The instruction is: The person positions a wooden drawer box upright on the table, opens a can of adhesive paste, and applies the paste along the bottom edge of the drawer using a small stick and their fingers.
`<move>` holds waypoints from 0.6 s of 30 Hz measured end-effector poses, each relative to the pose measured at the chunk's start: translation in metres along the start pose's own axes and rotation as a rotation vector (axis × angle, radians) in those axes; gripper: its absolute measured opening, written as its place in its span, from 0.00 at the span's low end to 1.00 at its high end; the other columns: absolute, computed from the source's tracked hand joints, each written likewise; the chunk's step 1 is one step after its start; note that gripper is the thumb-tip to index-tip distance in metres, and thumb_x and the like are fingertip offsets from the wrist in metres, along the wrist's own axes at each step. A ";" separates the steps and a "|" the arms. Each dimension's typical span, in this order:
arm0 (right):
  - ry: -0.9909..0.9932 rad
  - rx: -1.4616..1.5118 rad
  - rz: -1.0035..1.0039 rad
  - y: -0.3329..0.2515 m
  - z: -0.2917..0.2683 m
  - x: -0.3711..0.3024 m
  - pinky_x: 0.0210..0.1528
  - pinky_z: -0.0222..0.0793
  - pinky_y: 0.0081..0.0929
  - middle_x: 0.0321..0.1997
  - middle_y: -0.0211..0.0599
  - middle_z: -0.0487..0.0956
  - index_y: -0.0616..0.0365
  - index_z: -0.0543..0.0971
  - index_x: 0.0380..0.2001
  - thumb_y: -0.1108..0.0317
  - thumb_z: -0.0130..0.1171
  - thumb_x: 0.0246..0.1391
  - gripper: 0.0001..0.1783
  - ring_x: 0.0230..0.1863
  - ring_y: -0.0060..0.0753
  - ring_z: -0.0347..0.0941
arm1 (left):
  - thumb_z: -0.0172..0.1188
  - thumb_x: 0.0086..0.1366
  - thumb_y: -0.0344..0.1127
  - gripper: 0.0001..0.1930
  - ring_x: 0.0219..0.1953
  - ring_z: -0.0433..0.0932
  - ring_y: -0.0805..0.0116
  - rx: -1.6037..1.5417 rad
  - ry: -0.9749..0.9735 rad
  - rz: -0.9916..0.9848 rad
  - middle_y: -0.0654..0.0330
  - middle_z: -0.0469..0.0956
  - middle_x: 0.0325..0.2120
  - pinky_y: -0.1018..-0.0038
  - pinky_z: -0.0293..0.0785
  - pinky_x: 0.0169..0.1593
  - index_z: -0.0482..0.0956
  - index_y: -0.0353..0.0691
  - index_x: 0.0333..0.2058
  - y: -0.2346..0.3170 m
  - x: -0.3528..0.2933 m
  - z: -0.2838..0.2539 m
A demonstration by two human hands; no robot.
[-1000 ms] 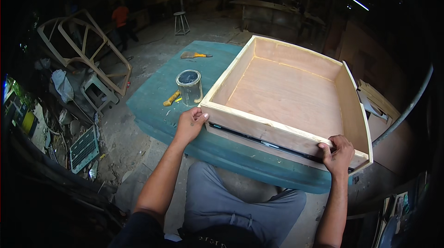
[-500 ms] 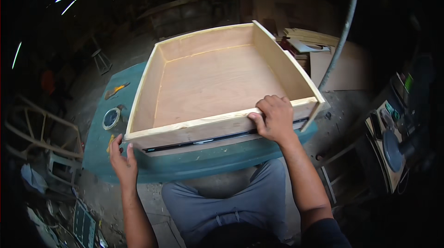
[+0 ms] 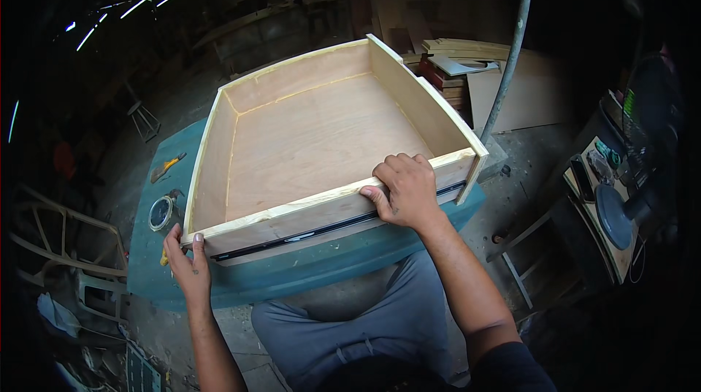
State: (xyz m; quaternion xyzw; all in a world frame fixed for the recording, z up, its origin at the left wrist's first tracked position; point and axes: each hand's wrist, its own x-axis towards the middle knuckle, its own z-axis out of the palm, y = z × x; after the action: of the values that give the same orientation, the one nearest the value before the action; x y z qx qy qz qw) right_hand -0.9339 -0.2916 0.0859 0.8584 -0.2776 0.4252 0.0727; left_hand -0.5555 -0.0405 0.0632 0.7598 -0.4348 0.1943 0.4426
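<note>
A wooden drawer (image 3: 314, 136) rests on the green table (image 3: 292, 265). The right hand (image 3: 407, 189) grips its near edge; the left hand (image 3: 188, 269), loosely open, touches its corner. Even support should prevent twisting.

We look through a wide fisheye lens, the left of a pair on the wearer's head, from above and behind the fingers of the left hand (image 3: 191, 269) and right hand (image 3: 412, 195). We face forward and steeply down, near enough that both hands show large. The wooden box (image 3: 314, 125) just ahead of the fingers takes the middle; the lap (image 3: 358, 326) lies on our side of them. Far beyond the fingers, we catch ceiling lights (image 3: 135, 7).
</note>
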 end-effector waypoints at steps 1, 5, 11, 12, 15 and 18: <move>-0.017 -0.007 0.007 0.000 0.000 0.000 0.42 0.63 0.42 0.30 0.35 0.75 0.52 0.81 0.31 0.44 0.66 0.58 0.21 0.36 0.42 0.75 | 0.64 0.74 0.36 0.24 0.58 0.77 0.49 0.001 -0.001 0.000 0.45 0.76 0.56 0.59 0.73 0.61 0.73 0.28 0.62 0.000 -0.001 0.000; -0.050 -0.022 0.021 -0.001 -0.002 0.001 0.44 0.64 0.41 0.31 0.35 0.76 0.52 0.82 0.31 0.44 0.66 0.58 0.21 0.37 0.41 0.76 | 0.62 0.76 0.39 0.23 0.56 0.78 0.52 -0.037 -0.028 -0.065 0.47 0.75 0.56 0.62 0.77 0.57 0.73 0.29 0.62 -0.006 -0.005 0.001; -0.049 -0.026 0.018 0.000 -0.001 0.000 0.44 0.64 0.42 0.31 0.35 0.76 0.52 0.82 0.32 0.44 0.66 0.58 0.22 0.38 0.41 0.76 | 0.63 0.77 0.40 0.26 0.52 0.80 0.59 -0.100 0.004 -0.087 0.47 0.75 0.57 0.66 0.79 0.54 0.70 0.29 0.65 -0.024 -0.016 0.005; -0.049 -0.028 0.016 0.000 0.000 0.000 0.44 0.64 0.42 0.31 0.35 0.76 0.52 0.82 0.32 0.44 0.66 0.58 0.22 0.38 0.41 0.76 | 0.64 0.77 0.39 0.27 0.52 0.80 0.61 -0.134 0.009 -0.106 0.47 0.76 0.57 0.67 0.79 0.54 0.69 0.29 0.66 -0.027 -0.019 0.006; 0.005 -0.005 -0.010 0.002 0.001 -0.001 0.41 0.61 0.41 0.29 0.34 0.75 0.52 0.81 0.31 0.46 0.67 0.57 0.20 0.35 0.42 0.74 | 0.65 0.76 0.37 0.27 0.51 0.81 0.64 -0.202 -0.030 -0.181 0.49 0.79 0.54 0.67 0.79 0.54 0.68 0.29 0.66 -0.031 -0.029 0.008; -0.024 -0.001 0.002 0.001 -0.002 0.000 0.42 0.62 0.42 0.29 0.33 0.75 0.53 0.81 0.31 0.42 0.67 0.56 0.23 0.36 0.42 0.75 | 0.65 0.75 0.35 0.25 0.50 0.81 0.66 -0.330 -0.043 -0.256 0.51 0.81 0.52 0.69 0.78 0.55 0.69 0.29 0.64 -0.047 -0.040 0.015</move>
State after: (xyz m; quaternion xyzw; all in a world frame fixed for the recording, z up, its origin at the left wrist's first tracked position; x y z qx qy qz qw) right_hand -0.9356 -0.2923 0.0869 0.8630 -0.2796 0.4149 0.0696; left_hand -0.5396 -0.0226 0.0047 0.7301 -0.3701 0.0463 0.5725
